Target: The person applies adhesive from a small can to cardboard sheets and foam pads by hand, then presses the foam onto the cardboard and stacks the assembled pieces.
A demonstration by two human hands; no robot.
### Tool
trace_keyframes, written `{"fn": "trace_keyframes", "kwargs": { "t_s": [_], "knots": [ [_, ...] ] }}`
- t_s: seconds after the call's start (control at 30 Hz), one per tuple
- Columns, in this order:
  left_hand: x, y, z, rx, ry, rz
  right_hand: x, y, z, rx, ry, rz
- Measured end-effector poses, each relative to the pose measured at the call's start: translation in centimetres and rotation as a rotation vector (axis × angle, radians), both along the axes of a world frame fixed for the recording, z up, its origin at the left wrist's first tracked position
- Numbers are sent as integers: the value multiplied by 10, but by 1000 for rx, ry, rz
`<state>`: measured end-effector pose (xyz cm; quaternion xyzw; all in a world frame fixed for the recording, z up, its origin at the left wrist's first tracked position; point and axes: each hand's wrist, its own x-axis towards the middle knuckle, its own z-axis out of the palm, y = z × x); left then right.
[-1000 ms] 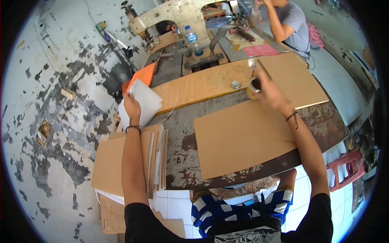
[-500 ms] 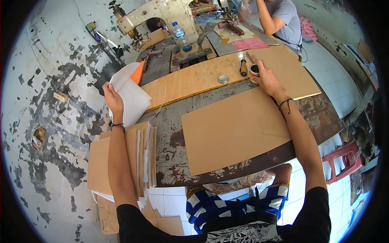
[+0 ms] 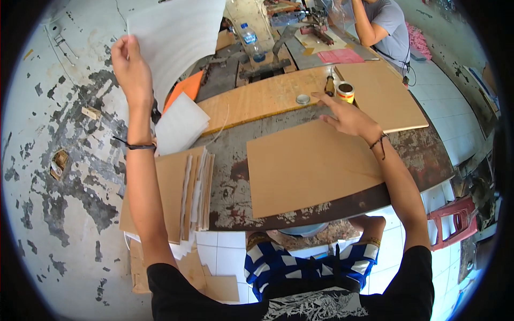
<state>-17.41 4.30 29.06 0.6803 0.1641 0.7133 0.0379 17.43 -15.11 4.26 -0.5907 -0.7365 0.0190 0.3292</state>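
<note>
My left hand [image 3: 131, 69] is raised at the upper left, its fingers pinching the edge of a thin white foam sheet [image 3: 179, 40] that hangs in a curve above the table. Below it lies a pile of similar white sheets [image 3: 182, 123] beside an orange piece [image 3: 184, 90]. My right hand [image 3: 349, 119] hovers over the far edge of a brown cardboard sheet [image 3: 310, 174], fingers spread, holding nothing. Close to its fingertips are a round metal lid [image 3: 303, 99], a dark-handled tool [image 3: 329, 86] and an open can [image 3: 345, 93] with dark contents.
Stacked cardboard with white layers [image 3: 166, 182] stands at the table's left. Another cardboard sheet [image 3: 385, 96] lies at the far right. A water bottle [image 3: 250, 43] stands near the sewing machine [image 3: 249, 18]. A person [image 3: 383, 32] sits beyond; a red stool [image 3: 455, 222] is right.
My left hand has risen, lifting one white sheet off the pile. My right hand has drawn back from the can, leaving it standing on the table, and moved toward the lid.
</note>
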Motion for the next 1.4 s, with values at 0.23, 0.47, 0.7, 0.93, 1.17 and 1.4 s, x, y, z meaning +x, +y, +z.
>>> {"fn": "trace_keyframes", "kwargs": {
  "t_s": [0.23,0.47,0.7,0.93,1.17,1.4],
  "knots": [
    [-10,-74,-10,-280,-117,-242,-4,7,-12,-242,13,-4],
    [0,-101,-33,-380,-77,-333,-1,11,-12,-210,154,9],
    [38,-106,-69,-451,-308,-561,116,-7,-7,107,779,-167],
    [40,-96,-105,-482,-322,-389,79,-71,41,116,1124,203],
    [47,-68,-132,-376,-304,-391,69,-66,46,-39,890,204],
    [55,-65,-160,-229,-367,-315,143,-74,-7,-70,579,-40]
  ]
}}
